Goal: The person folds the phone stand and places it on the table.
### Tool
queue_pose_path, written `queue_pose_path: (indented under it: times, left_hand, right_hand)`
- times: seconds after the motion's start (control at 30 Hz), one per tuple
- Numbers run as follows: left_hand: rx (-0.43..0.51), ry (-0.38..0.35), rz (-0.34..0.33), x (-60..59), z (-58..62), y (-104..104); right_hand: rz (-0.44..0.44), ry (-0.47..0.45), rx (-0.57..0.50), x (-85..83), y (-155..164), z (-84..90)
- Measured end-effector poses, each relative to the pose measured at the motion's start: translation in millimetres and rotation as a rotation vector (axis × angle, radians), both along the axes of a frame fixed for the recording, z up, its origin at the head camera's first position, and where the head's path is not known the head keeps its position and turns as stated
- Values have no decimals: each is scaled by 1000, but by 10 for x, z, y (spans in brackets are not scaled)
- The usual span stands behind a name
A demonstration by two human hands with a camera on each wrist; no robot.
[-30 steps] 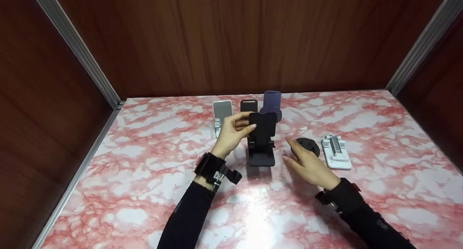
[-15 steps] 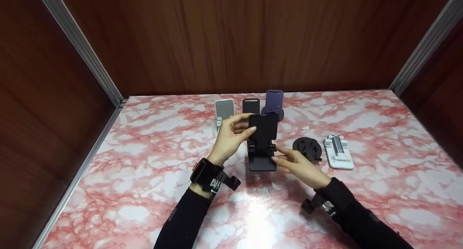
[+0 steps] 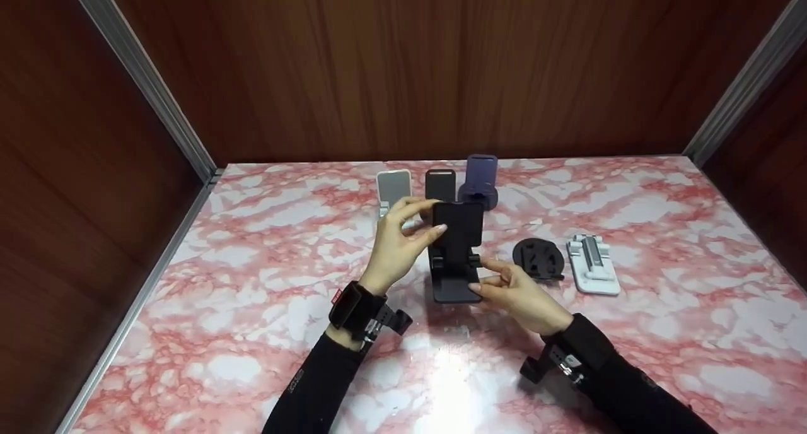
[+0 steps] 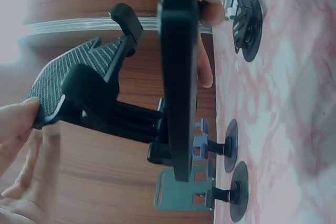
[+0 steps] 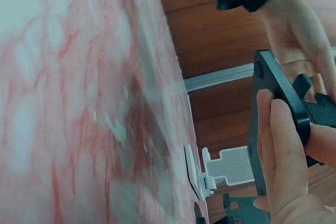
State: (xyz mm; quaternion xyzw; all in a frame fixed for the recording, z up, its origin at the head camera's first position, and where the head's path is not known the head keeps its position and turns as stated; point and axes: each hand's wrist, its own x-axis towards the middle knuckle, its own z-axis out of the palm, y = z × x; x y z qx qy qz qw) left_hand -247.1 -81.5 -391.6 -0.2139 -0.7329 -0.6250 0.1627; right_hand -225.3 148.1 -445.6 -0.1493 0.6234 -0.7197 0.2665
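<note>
A black folding phone stand [image 3: 457, 222] is held unfolded over the marbled table, facing me. My left hand [image 3: 400, 245] pinches the left edge of its upper plate, thumb on the front. At the right edge of the base, my right hand [image 3: 520, 295] grips with thumb on top and fingers below. The left wrist view shows the thick base slab [image 4: 178, 77], the hinged arm [image 4: 131, 121] and the ribbed upper plate [image 4: 79, 66], with a gap between base and tabletop. In the right wrist view, fingers [image 5: 286, 140] lie flat along the base's underside.
Behind the held stand are upright phone stands: a white-and-grey one [image 3: 394, 185], a black one [image 3: 440, 183] and a purple one [image 3: 481, 170]. To the right lie a folded round black stand [image 3: 538, 258] and a folded white stand [image 3: 593, 267]. Wooden panels [image 3: 441, 68] enclose the table.
My right hand has moved left from beside the round black stand and taken hold of the held stand's base. The left hand keeps its pinch; the held stand has come slightly nearer me.
</note>
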Motion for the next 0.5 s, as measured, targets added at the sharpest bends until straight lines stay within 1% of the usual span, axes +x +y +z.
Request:
queue_pose_path:
  times: [0.1,0.2,0.33,0.5]
  left_hand:
    - [5,18,-43,-18,-21,-10]
    - [-17,4,-65,-23,-48,-11]
    - [-31,-24,-55,-14,-67,0]
    - [-18,-8,-56,-28,-82,8]
  right_hand:
    - [4,-23,-25,25,15,0]
    - [10,-50,-29,46,33,-1]
    - [13,-61,-24,51,41,8]
    - [16,-55,-31,54,43,26]
